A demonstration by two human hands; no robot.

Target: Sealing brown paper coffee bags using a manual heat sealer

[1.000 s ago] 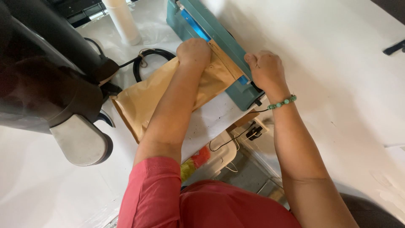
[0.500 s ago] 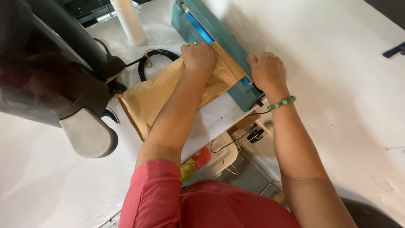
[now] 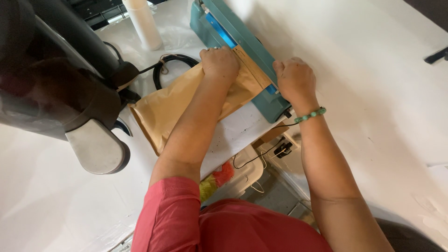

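Paper bag: your brown paper bag (image 3: 186,105) lies flat on the white desk (image 3: 56,205), its top edge tucked into the teal sealing machine (image 3: 242,51), its bottom end pointing back toward the dark appliance on your left.
Bag's place: between the machine and the appliance, near the desk's front edge, partly under your left forearm.
Left hand: your left hand (image 3: 220,63) rests palm down on the bag's top end, right at the machine's jaw, fingers curled over and pressing the paper; it pins the bag rather than wrapping round it.
Right hand: your right hand (image 3: 295,80) sits on the near end of the machine, fingers bent down over its bar and the strip of bag beneath; you press, but whether the fingers pinch the paper cannot be told.
Arms: both forearms reach forward and away from your body, the left one crossing over the bag, the right one running beside the desk edge; a green bead bracelet (image 3: 310,115) circles your right wrist, a red sleeve (image 3: 163,214) covers your left upper arm.
Machine: it stands tilted across the desk, with a blue strip along its top; its far end is cut off by the frame.
Around: a black coiled cable (image 3: 172,63) lies just beyond the bag, a white cylinder (image 3: 142,25) stands behind it, a large dark appliance (image 3: 51,88) fills the left.
Hard to make out: your fingertips are hidden, and the bag's mouth is covered by both hands.
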